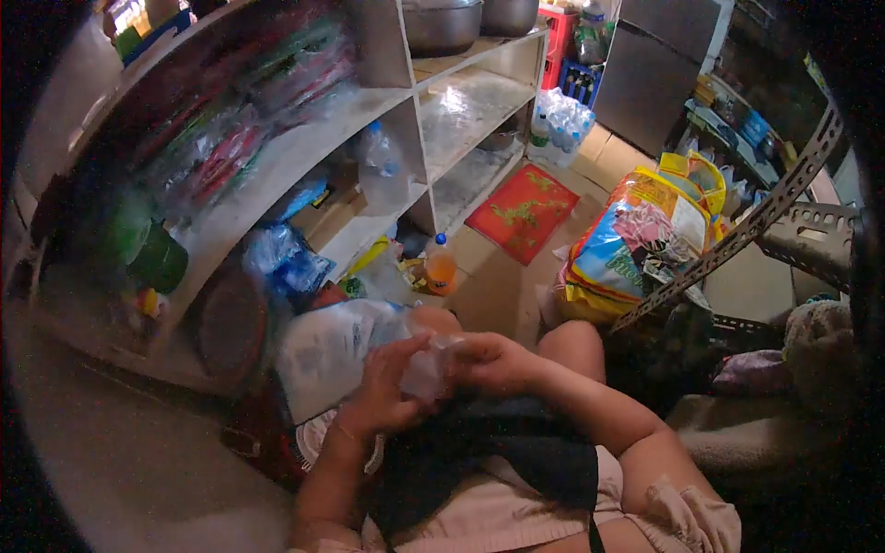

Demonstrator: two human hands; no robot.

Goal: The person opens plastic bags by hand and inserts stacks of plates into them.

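Above my lap, a small translucent plastic bag spans the gap between both hands. My right hand is closed, its fingers pinching the bag's right side. Curled along the other side is my left hand, thumb and fingers around the plastic. What the bag contains, if anything, cannot be made out. Just beyond my left hand lies a larger white plastic sack with faint blue print, near my knee.
Concrete shelves with pots run along the left and front. On the floor are an orange-filled bottle, a red mat and a bulky colorful sack. A perforated metal bar slants across the right.
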